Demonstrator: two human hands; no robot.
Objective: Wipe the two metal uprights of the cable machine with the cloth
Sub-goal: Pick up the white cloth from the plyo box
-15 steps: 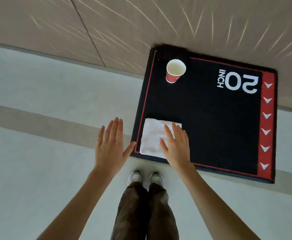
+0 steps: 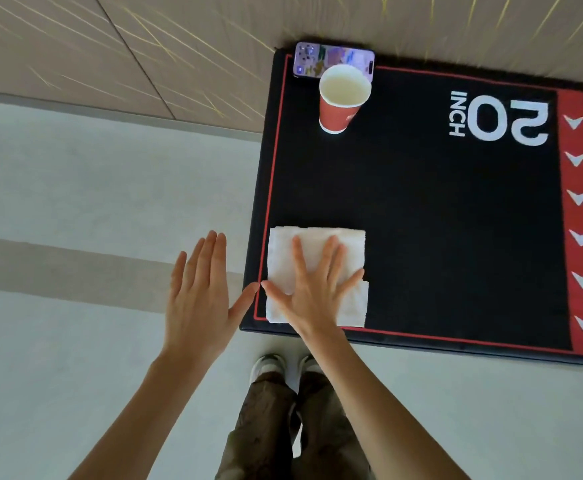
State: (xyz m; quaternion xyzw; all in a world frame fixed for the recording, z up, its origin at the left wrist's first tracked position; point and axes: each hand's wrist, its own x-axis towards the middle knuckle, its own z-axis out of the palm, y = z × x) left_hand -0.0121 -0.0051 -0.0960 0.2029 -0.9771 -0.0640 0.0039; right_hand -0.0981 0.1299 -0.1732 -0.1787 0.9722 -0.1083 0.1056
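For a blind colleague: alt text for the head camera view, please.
A person's right hand rests flat on a folded white cloth at the near left corner of a black box marked 20 INCH, while the left hand hovers open beside it. A red paper cup and a phone sit at its far left corner.

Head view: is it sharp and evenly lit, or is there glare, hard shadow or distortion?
Head view: light soft and even, no glare or hard shadow on the black box; its white lettering reads clearly; the right hand on the cloth looks slightly soft; the wide lens makes the box's sides lean apart.
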